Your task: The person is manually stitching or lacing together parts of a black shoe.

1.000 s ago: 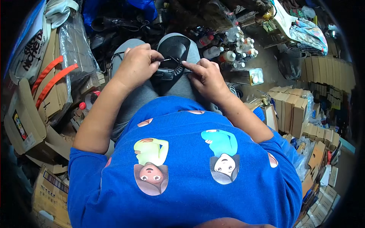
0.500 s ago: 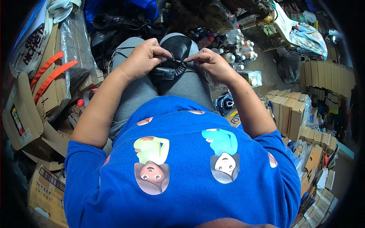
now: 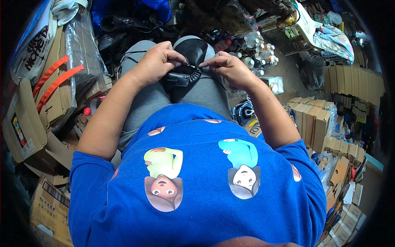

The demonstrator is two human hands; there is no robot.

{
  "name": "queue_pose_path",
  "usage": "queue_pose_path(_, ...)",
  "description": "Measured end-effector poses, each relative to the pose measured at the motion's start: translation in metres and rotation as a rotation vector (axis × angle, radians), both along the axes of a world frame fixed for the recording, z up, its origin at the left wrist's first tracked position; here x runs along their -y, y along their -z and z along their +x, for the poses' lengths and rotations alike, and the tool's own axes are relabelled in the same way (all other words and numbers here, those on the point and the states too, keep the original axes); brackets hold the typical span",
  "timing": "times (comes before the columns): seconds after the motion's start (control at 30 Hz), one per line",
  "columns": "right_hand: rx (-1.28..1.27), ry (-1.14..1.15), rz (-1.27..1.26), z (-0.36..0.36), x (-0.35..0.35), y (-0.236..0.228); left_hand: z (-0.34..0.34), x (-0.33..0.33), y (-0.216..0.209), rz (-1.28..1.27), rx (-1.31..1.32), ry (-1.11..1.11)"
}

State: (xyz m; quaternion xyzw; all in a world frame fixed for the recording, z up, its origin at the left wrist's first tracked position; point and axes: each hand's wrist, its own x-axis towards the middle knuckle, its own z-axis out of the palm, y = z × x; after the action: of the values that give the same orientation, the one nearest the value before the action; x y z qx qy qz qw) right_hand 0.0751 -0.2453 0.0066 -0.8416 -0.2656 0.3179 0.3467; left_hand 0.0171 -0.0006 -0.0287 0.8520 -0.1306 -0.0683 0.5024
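Observation:
A black leather shoe (image 3: 181, 79), with a puckered row of stitches along one edge, lies across my thighs. Its smooth pointed flap (image 3: 196, 48) rises toward my knees. At the shoe's left side, my left hand (image 3: 161, 61) is closed in a pinch on a thin shiny needle-like piece (image 3: 191, 65), which points right toward the stitched edge. Opposite it, my right hand (image 3: 224, 66) pinches with thumb and forefinger at the shoe's edge; any thread there is too fine to see. Dark cords hang by both thighs.
Cardboard boxes (image 3: 29, 119) and plastic-wrapped board (image 3: 84, 45) stand at my left. More black footwear (image 3: 123, 26) is heaped beyond my knees. Several bottles (image 3: 261, 51) stand on the floor at the far right, with stacked cartons (image 3: 314, 123) nearer on that side.
Both hands stay almost in place at the shoe. Less of the shiny thin piece shows between the fingers now.

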Motion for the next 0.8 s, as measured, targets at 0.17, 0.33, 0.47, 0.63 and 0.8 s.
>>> queue_pose_path(0.17,-0.004,-0.018,0.036,0.000,0.002,0.003,0.001,0.001,0.002,0.030,-0.003,0.013)
queue_pose_path(0.33,-0.133,-0.003,0.116,0.003,0.006,0.012,0.009,0.002,0.013,-0.049,-0.131,0.028)
queue_pose_path(0.47,-0.234,-0.026,0.139,0.010,0.004,0.014,0.024,0.005,0.013,-0.173,-0.180,0.154)
queue_pose_path(0.63,-0.078,-0.067,0.176,0.000,0.006,0.010,0.012,0.009,-0.003,0.018,-0.036,0.088)
queue_pose_path(0.8,-0.322,0.217,0.226,-0.017,0.005,0.014,-0.008,0.010,-0.008,-0.272,-0.375,-0.074)
